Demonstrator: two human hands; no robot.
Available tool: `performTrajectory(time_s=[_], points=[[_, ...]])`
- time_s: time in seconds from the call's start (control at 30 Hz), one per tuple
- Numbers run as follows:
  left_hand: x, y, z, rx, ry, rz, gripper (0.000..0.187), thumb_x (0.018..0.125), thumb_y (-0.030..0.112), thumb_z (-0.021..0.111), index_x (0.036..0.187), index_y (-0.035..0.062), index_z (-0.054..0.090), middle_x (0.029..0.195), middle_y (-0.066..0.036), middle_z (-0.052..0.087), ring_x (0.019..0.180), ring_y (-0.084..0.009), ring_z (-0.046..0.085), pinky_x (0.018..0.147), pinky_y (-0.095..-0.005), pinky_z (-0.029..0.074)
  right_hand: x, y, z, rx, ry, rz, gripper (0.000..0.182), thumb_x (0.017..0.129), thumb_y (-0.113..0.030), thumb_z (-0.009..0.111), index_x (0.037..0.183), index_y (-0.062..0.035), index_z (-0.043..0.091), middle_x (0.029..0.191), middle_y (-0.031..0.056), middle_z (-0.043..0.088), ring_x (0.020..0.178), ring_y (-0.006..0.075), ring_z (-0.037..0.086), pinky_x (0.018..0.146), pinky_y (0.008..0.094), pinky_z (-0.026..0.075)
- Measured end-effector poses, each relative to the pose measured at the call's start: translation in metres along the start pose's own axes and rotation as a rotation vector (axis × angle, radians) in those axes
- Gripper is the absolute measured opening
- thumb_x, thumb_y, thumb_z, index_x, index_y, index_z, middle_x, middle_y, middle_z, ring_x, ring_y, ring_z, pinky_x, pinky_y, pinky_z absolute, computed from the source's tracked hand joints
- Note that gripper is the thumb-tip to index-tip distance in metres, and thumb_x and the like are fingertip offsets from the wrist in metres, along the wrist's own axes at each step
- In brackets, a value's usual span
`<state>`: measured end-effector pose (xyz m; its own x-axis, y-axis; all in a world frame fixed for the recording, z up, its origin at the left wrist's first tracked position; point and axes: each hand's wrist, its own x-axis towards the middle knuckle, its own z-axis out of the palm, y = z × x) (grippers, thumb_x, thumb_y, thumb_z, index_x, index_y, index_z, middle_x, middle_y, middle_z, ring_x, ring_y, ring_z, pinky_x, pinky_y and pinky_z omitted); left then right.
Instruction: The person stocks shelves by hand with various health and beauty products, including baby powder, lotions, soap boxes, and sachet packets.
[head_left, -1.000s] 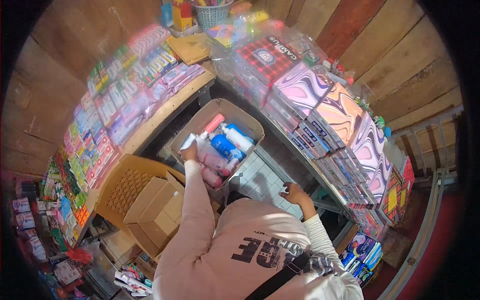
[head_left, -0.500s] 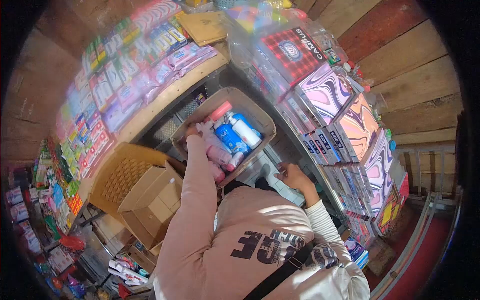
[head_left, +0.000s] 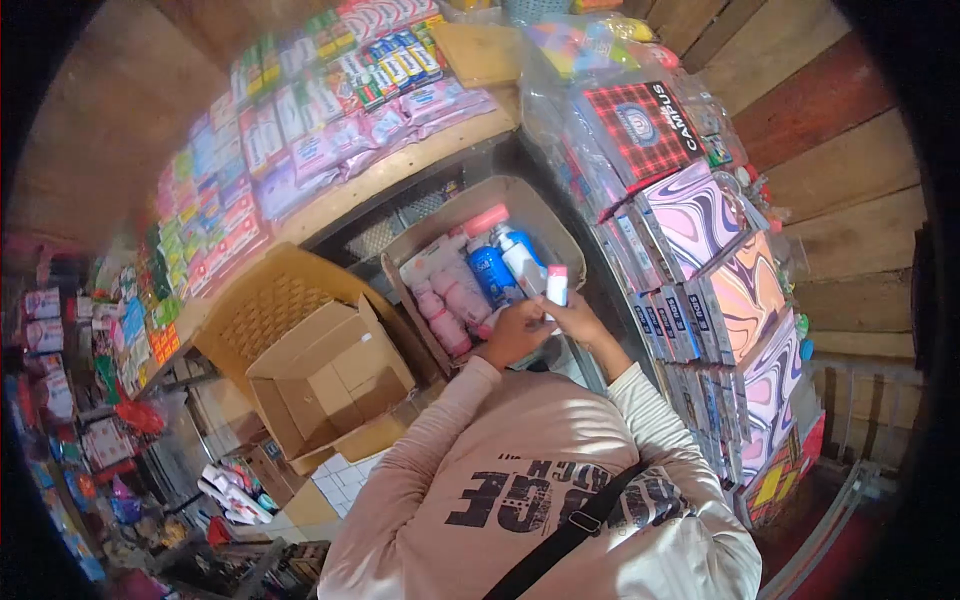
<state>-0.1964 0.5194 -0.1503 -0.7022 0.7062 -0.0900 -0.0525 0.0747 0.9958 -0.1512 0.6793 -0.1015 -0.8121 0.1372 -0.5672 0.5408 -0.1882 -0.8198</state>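
My right hand [head_left: 580,322] is closed around a small white bottle with a pink cap [head_left: 556,287], which stands up out of its fingers. My left hand [head_left: 516,334] meets it at the fingertips, its fingers curled; what they hold, if anything, is hidden. Both hands are over the near edge of an open cardboard box [head_left: 545,210]. Inside the box, pink bottles [head_left: 447,318] lie on the left. A blue bottle [head_left: 490,275] and a white bottle with a blue top [head_left: 520,262] are beside them.
An open empty carton [head_left: 325,375] sits on a yellow woven chair [head_left: 270,300] at the left. Packaged goods cover a wooden shelf [head_left: 400,160] behind the box. Stacked books [head_left: 700,300] rise close on the right. A wire mesh basket [head_left: 405,225] is behind the box.
My left hand has come out of the box to meet my right hand. The small bottle with the pink cap is now in my right hand, which was empty. The view has shifted.
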Motion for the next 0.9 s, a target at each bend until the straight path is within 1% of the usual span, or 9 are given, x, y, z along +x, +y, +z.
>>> performTrajectory(time_s=[0.1,0.2,0.4,0.57,0.73,0.77,0.8,0.83,0.9], points=[[0.001,0.023,-0.035,0.507,-0.043,-0.312,0.063,0.077,0.055,0.072,0.107,0.0005,0.068,0.105,-0.020,0.070,0.093,-0.0351,0.069,0.080,-0.0442,0.053,-0.005,0.003,-0.013,0.042,0.062,0.021,0.029,0.092,-0.032,0.071,0.100,-0.0043,0.064,0.086,0.0012,0.066,0.072,0.0102,0.061,0.064,0.0269,0.047],[0.006,0.034,-0.048,0.938,-0.051,-0.842,0.076,0.079,0.069,0.061,0.112,0.0008,0.069,0.112,-0.018,0.070,0.102,-0.0336,0.068,0.086,-0.0433,0.054,-0.005,0.013,-0.025,0.075,0.116,-0.025,0.025,0.092,-0.030,0.072,0.094,-0.0061,0.064,0.082,0.0011,0.065,0.070,0.0105,0.060,0.064,0.0266,0.047],[0.005,-0.042,-0.034,0.927,0.056,-0.934,0.078,0.078,0.072,0.060,0.105,0.0007,0.071,0.112,-0.018,0.070,0.103,-0.0339,0.068,0.087,-0.0429,0.055,-0.015,0.015,-0.047,0.089,0.112,-0.054,0.029,0.091,-0.027,0.072,0.105,-0.0041,0.062,0.084,0.0026,0.065,0.072,0.0124,0.062,0.066,0.0275,0.049],[-0.003,-0.049,-0.034,1.000,0.137,-0.726,0.072,0.074,0.069,0.066,0.094,0.0003,0.073,0.100,-0.017,0.072,0.095,-0.0353,0.070,0.080,-0.0448,0.056,-0.025,0.005,-0.055,0.071,0.081,-0.026,0.029,0.090,-0.026,0.073,0.103,-0.0028,0.063,0.085,0.0027,0.066,0.074,0.0126,0.062,0.067,0.0282,0.049],[0.007,0.030,-0.032,0.946,0.160,-0.534,0.059,0.074,0.061,0.070,0.081,0.0026,0.073,0.087,-0.019,0.071,0.084,-0.0372,0.069,0.074,-0.0474,0.054,-0.019,-0.002,-0.053,-0.199,-0.028,-0.108,0.030,0.088,-0.027,0.075,0.105,-0.0036,0.066,0.086,0.0015,0.068,0.080,0.0143,0.065,0.071,0.0296,0.051],[0.008,0.048,-0.033,0.925,0.150,-0.454,0.057,0.075,0.060,0.070,0.078,0.0030,0.073,0.085,-0.019,0.071,0.081,-0.0373,0.068,0.072,-0.0472,0.053,-0.015,-0.002,-0.052,-0.148,-0.130,-0.146,0.037,0.087,-0.027,0.076,0.114,-0.0049,0.066,0.104,0.0069,0.068,0.098,0.0203,0.065,0.085,0.0337,0.050],[0.011,0.057,-0.035,0.903,0.141,-0.375,0.055,0.075,0.058,0.070,0.076,0.0035,0.072,0.083,-0.019,0.071,0.079,-0.0373,0.067,0.070,-0.0470,0.053,-0.014,-0.009,-0.050,-0.250,-0.176,-0.254,0.041,0.086,-0.028,0.077,0.117,-0.0048,0.065,0.112,0.0086,0.065,0.105,0.0217,0.062,0.091,0.0350,0.048],[0.017,0.056,-0.041,0.811,0.091,-0.309,0.051,0.077,0.054,0.072,0.073,0.0024,0.070,0.075,-0.015,0.068,0.072,-0.0300,0.065,0.065,-0.0437,0.050,-0.017,-0.026,-0.045,-0.351,-0.222,-0.362,0.045,0.085,-0.028,0.078,0.120,-0.0048,0.064,0.120,0.0104,0.062,0.112,0.0231,0.059,0.096,0.0364,0.046],[0.034,0.054,-0.062,0.624,-0.009,-0.177,0.047,0.080,0.045,0.074,0.066,0.0003,0.066,0.060,-0.008,0.063,0.058,-0.0155,0.059,0.055,-0.0371,0.046,-0.025,-0.068,-0.036,-0.385,-0.398,-0.319,0.059,0.078,-0.032,0.083,0.125,-0.0027,0.062,0.133,0.0119,0.053,0.124,0.0254,0.051,0.105,0.0376,0.039]])
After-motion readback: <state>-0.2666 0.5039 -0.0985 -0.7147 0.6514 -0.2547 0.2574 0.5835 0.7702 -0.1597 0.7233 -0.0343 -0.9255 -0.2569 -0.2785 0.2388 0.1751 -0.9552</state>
